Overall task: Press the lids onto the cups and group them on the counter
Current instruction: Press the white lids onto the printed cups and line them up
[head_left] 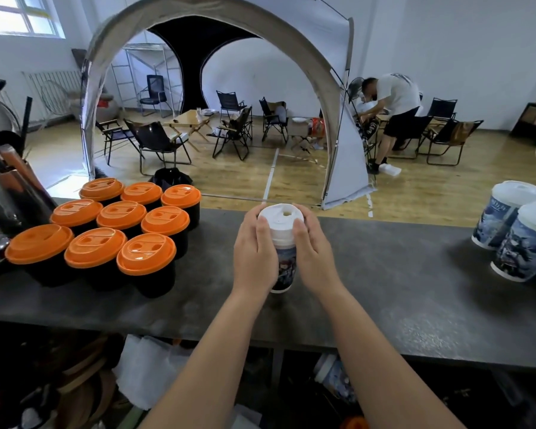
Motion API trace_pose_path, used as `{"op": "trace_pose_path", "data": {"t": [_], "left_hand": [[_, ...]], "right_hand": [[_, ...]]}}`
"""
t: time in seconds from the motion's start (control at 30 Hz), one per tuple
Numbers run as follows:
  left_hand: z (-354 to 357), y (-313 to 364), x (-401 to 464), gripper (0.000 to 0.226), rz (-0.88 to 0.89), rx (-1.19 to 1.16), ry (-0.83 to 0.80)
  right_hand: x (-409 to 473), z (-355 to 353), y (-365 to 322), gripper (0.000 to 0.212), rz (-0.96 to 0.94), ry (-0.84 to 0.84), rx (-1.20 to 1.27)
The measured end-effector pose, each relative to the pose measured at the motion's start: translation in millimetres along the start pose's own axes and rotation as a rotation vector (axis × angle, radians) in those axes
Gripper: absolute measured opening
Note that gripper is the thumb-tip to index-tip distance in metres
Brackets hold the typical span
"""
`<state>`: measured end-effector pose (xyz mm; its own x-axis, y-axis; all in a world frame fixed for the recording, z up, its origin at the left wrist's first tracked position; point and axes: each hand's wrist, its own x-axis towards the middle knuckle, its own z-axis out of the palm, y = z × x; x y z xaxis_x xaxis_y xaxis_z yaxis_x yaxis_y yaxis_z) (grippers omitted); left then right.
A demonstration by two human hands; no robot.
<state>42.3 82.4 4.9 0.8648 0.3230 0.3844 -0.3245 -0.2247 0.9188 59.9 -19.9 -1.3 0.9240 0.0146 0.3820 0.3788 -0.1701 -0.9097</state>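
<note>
in the middle of the dark counter (384, 305), you hold one printed paper cup (284, 264) between both hands. your left hand (254, 252) wraps the left side of it, with the fingers curled around the wall and the thumb lying up on the rim of the white lid (280, 219). your right hand (314, 252) does the same on the right side, and its thumb presses on the lid edge too. the lid is a smooth white plastic dome with a small round drinking hole on top. the cup stands upright with its base on the counter, well back from the near edge.

the counter surface looks like matte grey stone with a little speckle, and its front edge is straight.

on your left there is a group of black cups with orange lids (106, 224), nine of them in three rows, standing close together, some touching. these lids are glossy, round and flat, with moulded shapes on top. on your far right, near the right border of the view, stand more printed cups with white lids (514, 233), just beside each other; the frame cuts them off.

between the cup in your hands and each group, the counter gives wide free surface on both sides.
</note>
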Motion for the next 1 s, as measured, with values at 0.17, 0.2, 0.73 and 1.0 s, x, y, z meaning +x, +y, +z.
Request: {"op": "trace_pose_path", "data": {"t": [0.17,0.2,0.73,1.0], "left_hand": [[10.6,-13.2,-4.4,0.043,0.049,-0.113,0.087],[13.1,-15.3,-3.6,0.046,0.061,-0.125,0.103],[19.2,-24.1,5.8,0.033,0.117,-0.213,0.142],[-17.5,-26.3,42.1,0.039,0.177,0.133,-0.189]], "right_hand": [[-3.3,8.6,7.0,0.049,-0.048,0.076,-0.002],[-2.8,10.1,8.1,0.052,-0.061,0.095,-0.002],[0.2,20.0,12.9,0.046,-0.132,0.189,-0.023],[5.7,-8.1,-0.5,0.024,-0.059,0.243,-0.055]]}}
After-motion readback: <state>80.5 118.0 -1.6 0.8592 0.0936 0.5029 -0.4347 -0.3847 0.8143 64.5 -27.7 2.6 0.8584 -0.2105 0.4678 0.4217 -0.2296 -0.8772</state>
